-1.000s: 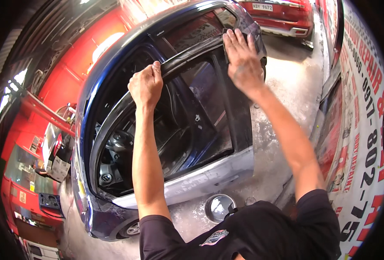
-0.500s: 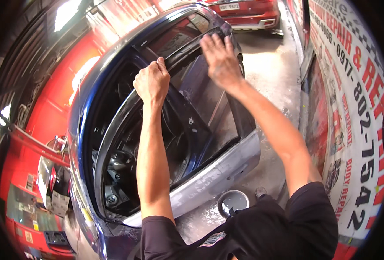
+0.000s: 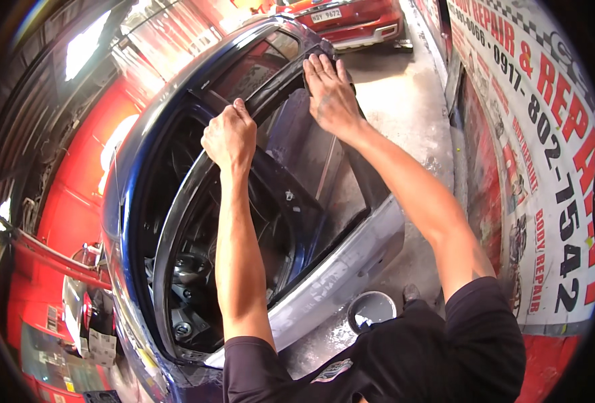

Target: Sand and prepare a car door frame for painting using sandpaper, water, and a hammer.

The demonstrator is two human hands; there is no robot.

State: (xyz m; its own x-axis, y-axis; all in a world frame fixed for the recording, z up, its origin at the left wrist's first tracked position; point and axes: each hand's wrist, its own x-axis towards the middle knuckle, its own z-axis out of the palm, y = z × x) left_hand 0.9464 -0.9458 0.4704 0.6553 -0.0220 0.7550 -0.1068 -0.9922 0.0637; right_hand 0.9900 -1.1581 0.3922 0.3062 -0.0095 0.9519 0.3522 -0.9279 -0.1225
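A blue car [image 3: 135, 151] stands before me with its door swung open. The door's lower panel [image 3: 338, 272] is dull grey and patchy, and its window frame [image 3: 165, 245] is black. My left hand [image 3: 229, 138] is closed around the top of that frame, thumb up. Farther along, at the frame's upper far corner, my right hand [image 3: 334, 97] lies flat with its fingers stretched out. Its palm side is hidden, so whether a thin pad lies beneath it does not show.
Below the door, a round bucket [image 3: 371, 311] holding greyish liquid stands on the wet, spotted floor [image 3: 324, 346]. A red vehicle [image 3: 358, 25] is parked beyond. A printed banner [image 3: 539, 144] covers the right wall. Another red vehicle [image 3: 49, 349] is at the lower left.
The view has shifted slightly. My right hand has gone from fingers a little spread to lying flatter along the frame's corner. The left hand keeps its hold on the frame.
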